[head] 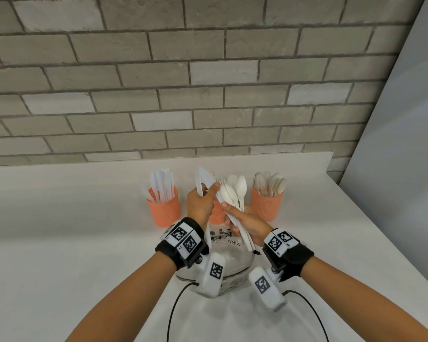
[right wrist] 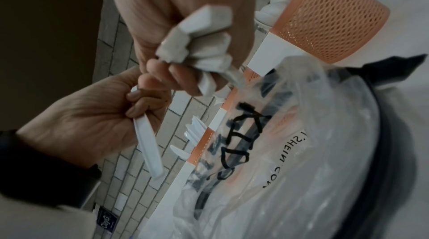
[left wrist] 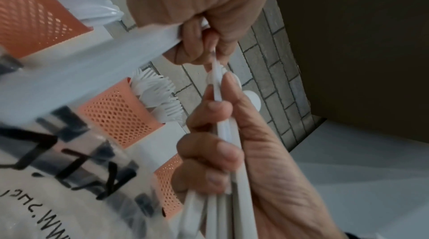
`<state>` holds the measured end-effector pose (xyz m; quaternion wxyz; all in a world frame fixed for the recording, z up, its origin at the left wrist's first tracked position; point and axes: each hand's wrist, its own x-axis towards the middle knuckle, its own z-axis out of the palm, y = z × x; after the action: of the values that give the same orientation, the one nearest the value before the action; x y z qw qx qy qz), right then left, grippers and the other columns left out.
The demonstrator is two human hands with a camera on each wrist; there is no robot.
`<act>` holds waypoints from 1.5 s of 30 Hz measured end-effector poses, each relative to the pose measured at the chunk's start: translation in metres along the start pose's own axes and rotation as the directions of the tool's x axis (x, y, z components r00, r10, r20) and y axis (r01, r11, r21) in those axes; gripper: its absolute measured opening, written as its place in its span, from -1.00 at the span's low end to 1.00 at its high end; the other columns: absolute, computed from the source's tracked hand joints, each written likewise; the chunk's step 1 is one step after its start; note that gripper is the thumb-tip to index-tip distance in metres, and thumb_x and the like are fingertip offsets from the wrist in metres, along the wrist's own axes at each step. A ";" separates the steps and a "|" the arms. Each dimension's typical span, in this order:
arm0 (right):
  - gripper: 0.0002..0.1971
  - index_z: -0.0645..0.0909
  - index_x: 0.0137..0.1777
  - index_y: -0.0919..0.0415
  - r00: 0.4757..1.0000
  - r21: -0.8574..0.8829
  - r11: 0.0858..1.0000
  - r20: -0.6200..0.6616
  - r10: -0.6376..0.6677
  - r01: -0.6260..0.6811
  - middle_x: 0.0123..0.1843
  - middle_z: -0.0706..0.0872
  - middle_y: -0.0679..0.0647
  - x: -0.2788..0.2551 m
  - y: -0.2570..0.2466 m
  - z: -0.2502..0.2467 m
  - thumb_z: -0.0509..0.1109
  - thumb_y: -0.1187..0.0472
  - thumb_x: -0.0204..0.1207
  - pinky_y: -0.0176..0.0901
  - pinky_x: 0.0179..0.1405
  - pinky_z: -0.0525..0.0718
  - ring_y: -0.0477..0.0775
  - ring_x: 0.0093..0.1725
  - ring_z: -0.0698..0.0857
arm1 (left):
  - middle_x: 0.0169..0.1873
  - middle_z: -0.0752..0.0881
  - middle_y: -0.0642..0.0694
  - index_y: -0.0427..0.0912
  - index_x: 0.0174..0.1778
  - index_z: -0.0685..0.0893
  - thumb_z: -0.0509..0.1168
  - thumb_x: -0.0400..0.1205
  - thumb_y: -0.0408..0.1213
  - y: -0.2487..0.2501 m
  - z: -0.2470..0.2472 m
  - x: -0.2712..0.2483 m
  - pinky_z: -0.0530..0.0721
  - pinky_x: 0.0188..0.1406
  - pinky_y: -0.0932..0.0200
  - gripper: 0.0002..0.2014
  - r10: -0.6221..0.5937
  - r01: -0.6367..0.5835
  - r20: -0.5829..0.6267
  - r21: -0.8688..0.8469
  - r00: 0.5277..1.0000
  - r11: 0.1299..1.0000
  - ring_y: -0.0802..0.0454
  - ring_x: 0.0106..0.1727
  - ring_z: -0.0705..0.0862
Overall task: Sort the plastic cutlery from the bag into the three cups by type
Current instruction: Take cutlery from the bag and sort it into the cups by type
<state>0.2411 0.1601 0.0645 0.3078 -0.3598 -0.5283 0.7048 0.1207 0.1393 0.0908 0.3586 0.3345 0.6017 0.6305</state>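
Your right hand (head: 247, 224) grips a fanned bundle of white plastic cutlery (head: 234, 193), mostly spoons with fork tines showing among them, handles gathered in the curled fingers and bowls pointing up and away from you. Your left hand (head: 199, 203) holds a white knife (head: 201, 182) upright, while its thumb and forefinger pinch one piece at the left edge of the bundle (the right wrist view shows the knife handle sticking out below the curled fingers). The two hands touch at the bundle, raised above the table just in front of the middle cup.

Both forearms reach forward from the lower corners, wrists bent slightly inward, each wearing a black band with tagged white blocks.

Three orange mesh cups stand in a row near the wall: the left cup (head: 164, 208) holds knives, the right cup (head: 267, 203) holds spoons, and the middle cup (head: 216, 214) is largely hidden behind your hands in the head view; the left wrist view shows fork tines rising from it. The clear plastic bag (head: 232, 257) with black lettering lies on the white table (head: 59, 230) directly beneath your wrists, between you and the cups. A grey brick wall (head: 183, 82) stands behind.
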 end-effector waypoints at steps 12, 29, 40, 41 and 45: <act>-0.78 0.59 -0.13 0.24 0.998 -0.058 0.998 0.058 0.000 0.003 -0.50 0.70 0.01 -0.001 -0.002 -0.002 0.28 0.09 0.61 -0.38 -0.73 0.45 -0.15 -0.70 0.48 | -0.53 0.53 -0.01 -0.16 -0.30 0.59 0.11 0.72 -0.15 0.006 -0.004 0.017 0.40 -0.57 0.31 -0.69 -0.049 0.047 0.031 0.038 0.998 0.998 0.13 -0.53 0.46; -0.75 0.47 -0.33 0.12 0.995 -0.155 0.985 0.041 0.087 -0.080 -0.68 0.37 -0.10 0.024 -0.006 -0.006 0.40 0.09 0.53 -0.40 -0.76 0.32 -0.18 -0.75 0.29 | -0.52 0.48 -0.07 -0.14 -0.44 0.46 0.30 0.62 -0.07 0.046 -0.083 0.117 0.41 -0.63 0.26 -0.64 0.190 -0.228 -0.370 -0.062 0.909 0.972 0.17 -0.69 0.40; -0.74 0.41 -0.33 0.17 0.992 -0.090 0.988 -0.015 0.123 -0.123 -0.68 0.34 -0.08 0.032 0.004 -0.002 0.28 0.26 0.61 -0.41 -0.79 0.24 -0.16 -0.74 0.28 | -0.53 0.63 -0.02 -0.17 -0.36 0.57 0.32 0.59 -0.15 -0.024 -0.086 0.140 0.56 -0.15 0.20 -0.75 0.260 -0.185 -0.269 0.275 0.927 0.943 0.10 -0.41 0.61; -0.73 0.39 -0.34 0.17 0.992 -0.085 0.988 -0.019 0.128 -0.129 -0.67 0.34 -0.08 0.033 0.005 -0.002 0.27 0.26 0.61 -0.41 -0.79 0.23 -0.16 -0.73 0.28 | -0.51 0.63 0.01 -0.12 -0.31 0.55 0.33 0.59 -0.19 -0.027 -0.085 0.140 0.54 -0.10 0.25 -0.82 0.278 -0.200 -0.255 0.292 0.926 0.935 0.10 -0.36 0.62; -0.69 0.34 -0.38 0.16 0.991 -0.069 0.989 0.012 0.134 -0.133 -0.67 0.32 -0.08 0.032 0.002 -0.001 0.22 0.28 0.62 -0.39 -0.78 0.22 -0.17 -0.74 0.25 | -0.39 0.62 -0.11 -0.19 -0.24 0.51 0.29 0.62 -0.20 -0.033 -0.083 0.143 0.43 -0.28 0.40 -0.82 0.320 -0.229 -0.232 0.349 0.919 0.909 0.00 -0.21 0.56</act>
<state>0.2242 0.1863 0.0568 0.2431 -0.3988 -0.5293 0.7083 -0.0229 0.2187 0.0525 0.1173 0.3755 0.6860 0.6121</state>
